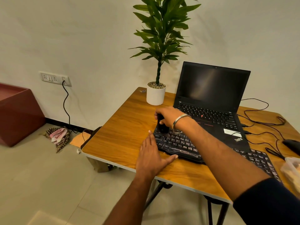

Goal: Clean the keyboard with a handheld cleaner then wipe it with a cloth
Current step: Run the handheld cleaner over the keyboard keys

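cleaning stage under way: right hand (165, 116) grip curled round black handheld cleaner (160, 125), nose on keyboard (177, 144) far-left corner, on bench (120, 132); left hand (151, 157) flat, fingers straight, bracing keyboard's left edge; cloth wipe judged still to do

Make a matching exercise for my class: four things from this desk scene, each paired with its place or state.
Things:
1. handheld cleaner
2. left hand
3. potted plant
4. laptop

Places or states:
A. open, screen dark
B. flat against the keyboard's left end
C. gripped by the right hand over the keys
D. at the table's far edge

Pairs: 1-C, 2-B, 3-D, 4-A
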